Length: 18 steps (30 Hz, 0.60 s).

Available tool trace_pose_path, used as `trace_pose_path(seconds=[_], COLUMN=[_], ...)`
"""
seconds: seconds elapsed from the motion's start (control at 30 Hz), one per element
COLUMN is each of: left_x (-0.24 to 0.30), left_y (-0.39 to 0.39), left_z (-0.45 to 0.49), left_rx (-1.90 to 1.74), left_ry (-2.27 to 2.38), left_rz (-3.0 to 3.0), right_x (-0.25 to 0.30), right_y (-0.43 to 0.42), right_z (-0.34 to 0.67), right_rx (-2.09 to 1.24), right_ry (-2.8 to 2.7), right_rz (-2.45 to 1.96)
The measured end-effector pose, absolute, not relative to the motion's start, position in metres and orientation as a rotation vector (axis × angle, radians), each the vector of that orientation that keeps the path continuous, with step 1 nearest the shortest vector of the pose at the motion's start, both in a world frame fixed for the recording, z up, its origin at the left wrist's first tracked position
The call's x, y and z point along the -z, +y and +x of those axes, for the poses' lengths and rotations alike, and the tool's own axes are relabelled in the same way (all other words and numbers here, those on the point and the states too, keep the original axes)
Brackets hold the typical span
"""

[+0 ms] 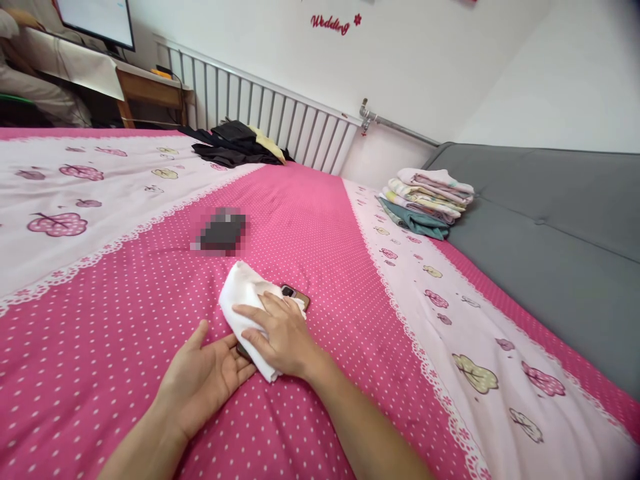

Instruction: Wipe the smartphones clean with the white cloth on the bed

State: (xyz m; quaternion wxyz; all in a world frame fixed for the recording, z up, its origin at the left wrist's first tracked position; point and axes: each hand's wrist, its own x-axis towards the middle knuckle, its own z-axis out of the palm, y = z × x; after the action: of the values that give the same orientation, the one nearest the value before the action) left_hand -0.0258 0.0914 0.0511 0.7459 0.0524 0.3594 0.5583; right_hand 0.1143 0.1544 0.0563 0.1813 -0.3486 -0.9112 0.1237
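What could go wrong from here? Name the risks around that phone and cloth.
1. The phone might slip: only the fingertips of the left hand reach its near end.
2. The white cloth could slide aside, as it lies loosely over the phone under the right hand.
3. The camera corner could get smudged, since it pokes out past the cloth.

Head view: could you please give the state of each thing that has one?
Phone: camera side up, mostly covered
White cloth: draped over the phone
Left hand: open, palm up
Right hand: open, resting on the cloth
Pixelated dark object: cannot tell
Monitor: switched on
Folded textiles: neatly stacked
Dark clothes: loosely piled
Bedspread: spread, lightly wrinkled
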Motion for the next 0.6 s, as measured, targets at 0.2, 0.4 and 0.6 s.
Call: trace_pose_path(seconds=[0.2, 0.4, 0.6], left_x=[-0.056, -0.059, -0.059], left_y=[0.092, 0.09, 0.09], left_z=[-0.024, -0.024, -0.023], left_rx=[-1.311, -1.282, -1.307], left_ry=[0.796, 0.818, 0.824], left_rz=[0.005, -0.048, 0.006], right_x=[-0.061, -0.061, -0.059], right_y=[0.131, 0.123, 0.13], right_z=[0.104, 0.102, 0.103], right_rx=[-0.357, -0.384, -0.385], right_ry=[-2.613, -2.615, -2.549], right_rz=[-0.873, -0.843, -0.887])
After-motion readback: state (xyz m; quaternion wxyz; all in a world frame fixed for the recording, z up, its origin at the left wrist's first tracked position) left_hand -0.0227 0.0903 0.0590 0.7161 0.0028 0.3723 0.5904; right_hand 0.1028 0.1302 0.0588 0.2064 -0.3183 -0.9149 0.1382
